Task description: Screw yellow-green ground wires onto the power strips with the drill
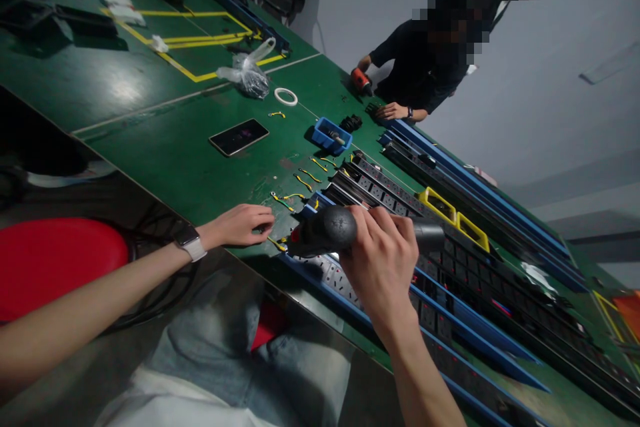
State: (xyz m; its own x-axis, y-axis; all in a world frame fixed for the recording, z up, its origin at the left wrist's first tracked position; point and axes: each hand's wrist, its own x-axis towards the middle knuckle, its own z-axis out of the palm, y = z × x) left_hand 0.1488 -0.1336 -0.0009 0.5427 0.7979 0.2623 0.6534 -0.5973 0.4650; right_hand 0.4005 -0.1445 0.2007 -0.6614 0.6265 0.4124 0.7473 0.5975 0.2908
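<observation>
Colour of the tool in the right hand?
Tool: mostly black, a little red showing; see head view.

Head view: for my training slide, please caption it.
Right hand gripping a black tool over a socket strip, left hand near yellow-green wires on a green table.

The table is green with yellow lines, the power tool black (with a touch of red), the short wires yellow and green, the small bin blue, the stool red.
</observation>
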